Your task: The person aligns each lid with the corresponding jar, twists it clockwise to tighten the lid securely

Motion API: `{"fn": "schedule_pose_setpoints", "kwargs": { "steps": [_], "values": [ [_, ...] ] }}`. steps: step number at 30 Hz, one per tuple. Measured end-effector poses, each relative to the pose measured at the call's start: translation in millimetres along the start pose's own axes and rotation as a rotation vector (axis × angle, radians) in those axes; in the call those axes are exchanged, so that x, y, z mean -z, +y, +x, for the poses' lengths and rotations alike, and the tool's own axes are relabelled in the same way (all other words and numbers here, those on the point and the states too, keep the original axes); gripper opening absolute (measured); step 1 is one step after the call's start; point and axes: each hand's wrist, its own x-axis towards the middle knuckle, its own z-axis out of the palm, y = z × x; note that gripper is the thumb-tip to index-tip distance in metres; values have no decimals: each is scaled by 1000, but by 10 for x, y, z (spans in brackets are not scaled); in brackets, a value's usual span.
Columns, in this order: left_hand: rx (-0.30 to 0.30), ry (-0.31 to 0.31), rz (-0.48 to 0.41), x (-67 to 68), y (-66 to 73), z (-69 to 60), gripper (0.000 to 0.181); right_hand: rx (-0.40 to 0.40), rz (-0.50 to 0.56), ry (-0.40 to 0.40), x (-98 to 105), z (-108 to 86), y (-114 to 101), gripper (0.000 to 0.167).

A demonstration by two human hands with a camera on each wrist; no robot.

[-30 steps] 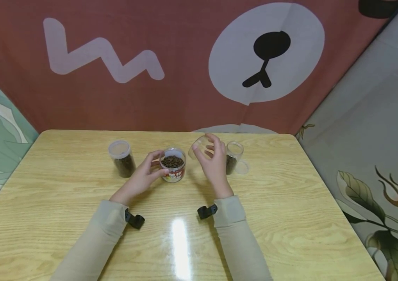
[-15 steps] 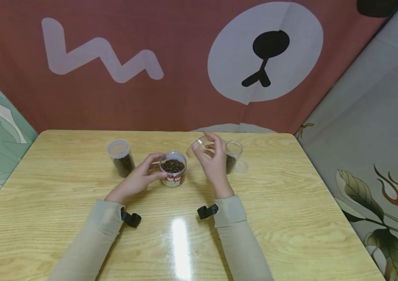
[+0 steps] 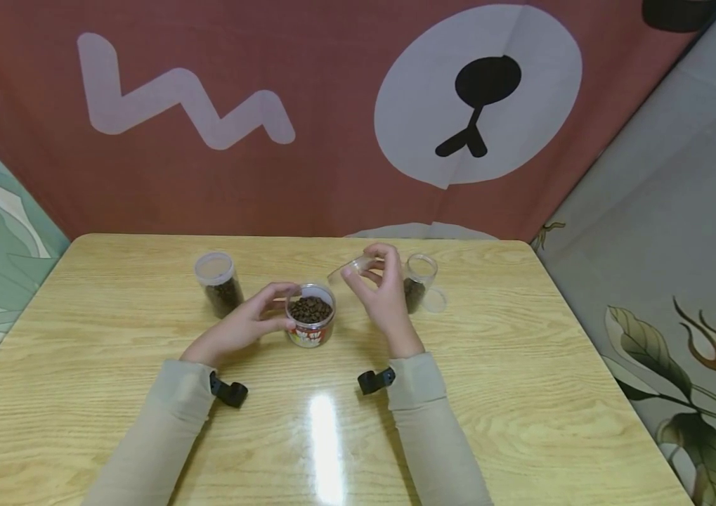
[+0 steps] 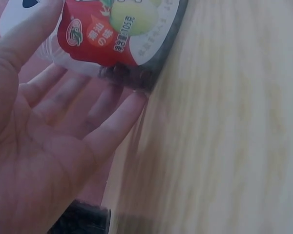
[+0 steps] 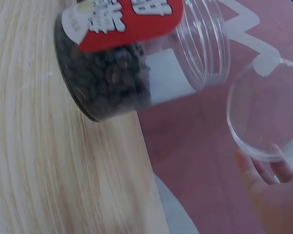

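My left hand (image 3: 237, 320) holds a short clear plastic jar (image 3: 309, 336) by its left side, thumb in front and fingers behind. Dark brown coffee beans (image 3: 310, 310) show through its uncovered mouth. In the left wrist view, the jar's red printed label (image 4: 93, 36) rises above the hand, and a fingertip touches the base. To the right of the jar, my right hand (image 3: 386, 299) pinches a clear round lid (image 3: 348, 268), raised and tilted. The right wrist view shows that lid (image 5: 266, 114) apart from the jar's threaded neck (image 5: 207, 44).
A taller lidded jar (image 3: 221, 295) of dark contents stands left of my left hand. Behind my right hand stands another clear jar (image 3: 419, 277), uncovered and partly filled. A small clear lid (image 3: 435, 301) lies beside it on the wooden table (image 3: 522, 393). A curtain (image 3: 332, 183) hangs behind.
My left hand has brought the jar slightly nearer to me. The lid in my right hand has tipped flatter, while the right arm has barely moved.
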Motion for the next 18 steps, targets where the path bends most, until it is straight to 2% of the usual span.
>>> {"fn": "schedule_pose_setpoints", "kwargs": {
  "steps": [4, 10, 18],
  "values": [
    [-2, -18, -29, 11, -25, -6, 63, -31, -21, -80, 32, -48, -199, 44],
    [-14, -52, -48, 17, -41, -21, 65, -34, -61, -131, 65, -61, -207, 37],
    [-39, -64, -90, 13, -80, -16, 65, 42, -84, -173, 102, 8, 154, 38]
  ]
}}
